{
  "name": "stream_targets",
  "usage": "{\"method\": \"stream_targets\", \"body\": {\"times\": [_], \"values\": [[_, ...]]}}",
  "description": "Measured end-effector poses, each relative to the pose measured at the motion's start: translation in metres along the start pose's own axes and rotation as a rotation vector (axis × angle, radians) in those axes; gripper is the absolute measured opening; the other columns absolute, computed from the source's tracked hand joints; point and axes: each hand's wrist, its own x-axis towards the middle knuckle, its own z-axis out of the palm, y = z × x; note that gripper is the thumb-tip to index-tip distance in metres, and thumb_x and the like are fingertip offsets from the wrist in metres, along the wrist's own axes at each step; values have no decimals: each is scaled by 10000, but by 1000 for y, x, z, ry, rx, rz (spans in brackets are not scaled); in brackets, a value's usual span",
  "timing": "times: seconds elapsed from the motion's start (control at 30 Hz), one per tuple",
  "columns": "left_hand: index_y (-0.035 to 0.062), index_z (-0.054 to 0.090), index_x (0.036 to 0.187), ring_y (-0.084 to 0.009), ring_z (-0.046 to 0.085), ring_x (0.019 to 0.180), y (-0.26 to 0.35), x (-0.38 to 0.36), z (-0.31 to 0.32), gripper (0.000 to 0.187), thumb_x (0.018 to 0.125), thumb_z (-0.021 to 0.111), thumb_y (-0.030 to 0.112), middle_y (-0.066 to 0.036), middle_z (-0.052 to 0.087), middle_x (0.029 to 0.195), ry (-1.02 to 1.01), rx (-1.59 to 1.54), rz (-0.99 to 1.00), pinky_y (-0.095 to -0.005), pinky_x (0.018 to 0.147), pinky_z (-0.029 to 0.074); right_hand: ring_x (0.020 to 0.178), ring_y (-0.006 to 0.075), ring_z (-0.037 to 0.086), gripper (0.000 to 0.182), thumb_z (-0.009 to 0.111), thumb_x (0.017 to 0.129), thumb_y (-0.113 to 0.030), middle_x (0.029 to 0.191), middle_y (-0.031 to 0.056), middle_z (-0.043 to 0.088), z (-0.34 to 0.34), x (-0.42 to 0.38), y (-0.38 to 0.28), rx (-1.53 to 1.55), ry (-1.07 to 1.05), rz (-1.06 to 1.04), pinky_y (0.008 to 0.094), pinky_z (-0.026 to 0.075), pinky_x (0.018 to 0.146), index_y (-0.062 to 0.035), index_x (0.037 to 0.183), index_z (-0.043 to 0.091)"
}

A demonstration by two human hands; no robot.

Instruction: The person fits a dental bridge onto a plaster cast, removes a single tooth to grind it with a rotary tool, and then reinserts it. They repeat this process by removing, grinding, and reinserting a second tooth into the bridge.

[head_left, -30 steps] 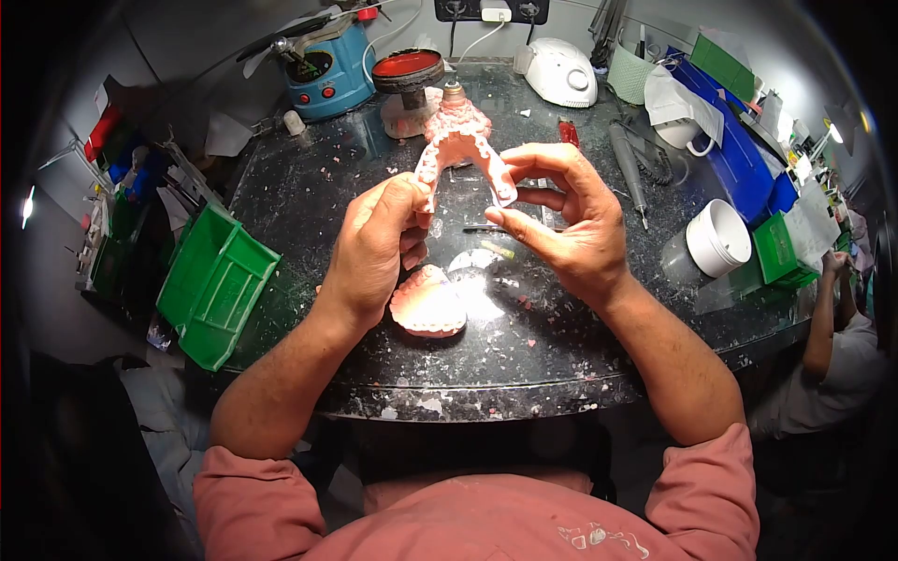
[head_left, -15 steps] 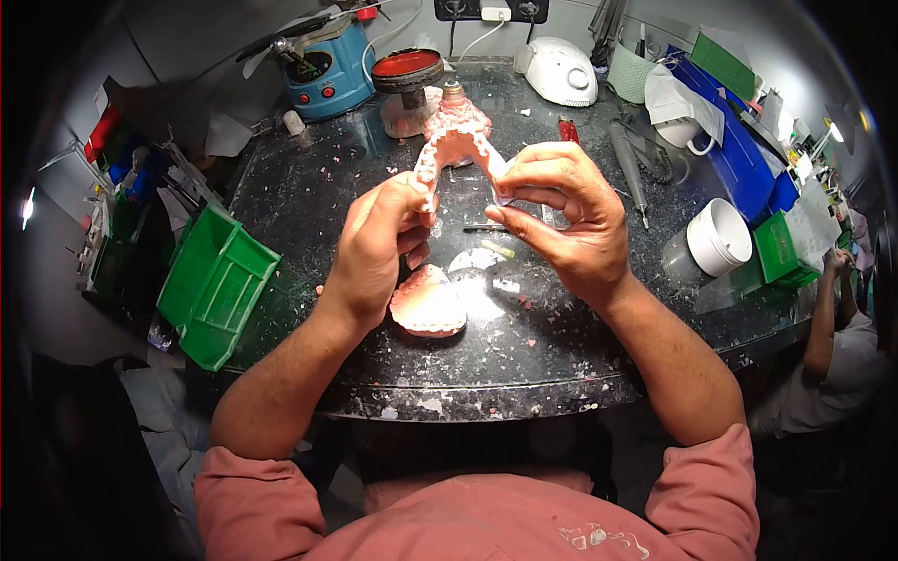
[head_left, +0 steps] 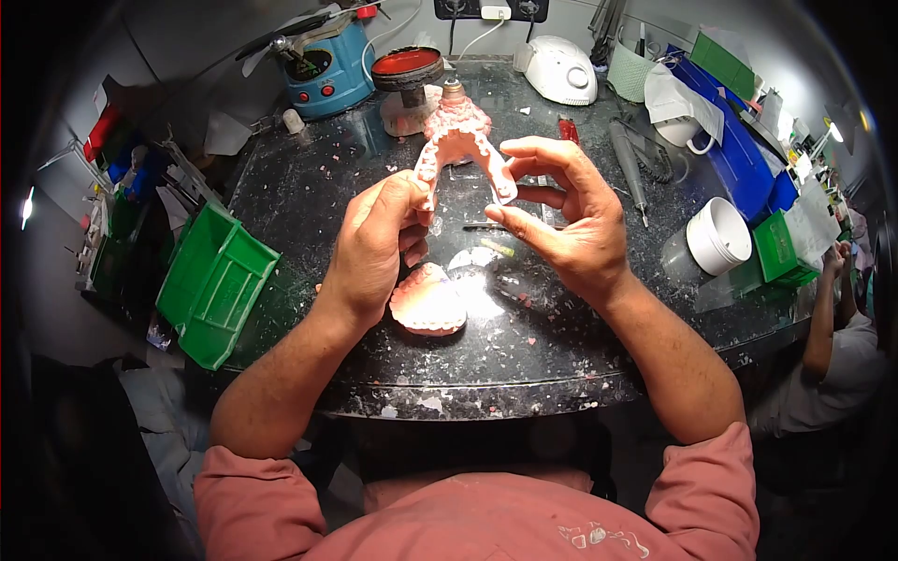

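A pink horseshoe-shaped dental model [head_left: 428, 168] with teeth along its arch is raised above the bench. My left hand [head_left: 372, 238] is closed on its left end, thumb on top. Beside its right end, my right hand [head_left: 572, 210] has thumb and fingers spread apart; light contact there cannot be ruled out. A second pink dental model [head_left: 428, 301] rests on the bench below my left hand. A thin dark tool [head_left: 482, 226] lies behind the hands, partly hidden by the right thumb.
Beyond the raised model stand a wax-crusted pink object with a metal top [head_left: 454, 93] and a red wax dish [head_left: 408, 64]. A grey handpiece [head_left: 629, 166] and white tub [head_left: 718, 237] are right; a green tray [head_left: 215, 285] is left. Another person's arm [head_left: 823, 313] shows far right.
My right fingers have spread from their pinch at the model's right end, which now shows more fully. My left hand keeps its hold, nearly still.
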Motion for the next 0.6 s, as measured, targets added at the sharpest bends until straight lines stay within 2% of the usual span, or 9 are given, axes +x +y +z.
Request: {"method": "stream_targets", "body": {"times": [0.3,0.43,0.6], "values": [[109,501,849,-57,358,608,1,-1,1,213,936,461,299,49,402,719,-7,5,-1,-238,569,319,985,156,637,345,742,761,63,1086,77,577,0,1,-5,-8,-9,12,286,585,875,-11,1087,658],[109,494,844,-56,355,608,1,0,1,211,935,462,297,51,398,717,-2,-2,-4,-238,570,317,984,153,637,347,741,765,59,1084,76,577,0,1,-5,-5,-13,8,288,584,875,-9,1092,648],[109,493,839,-55,354,608,1,0,1,214,932,464,299,51,396,716,-3,-5,-6,-239,571,316,978,152,637,298,752,753,63,1068,73,577,2,0,-6,106,51,73,290,583,874,4,1018,627]]}}
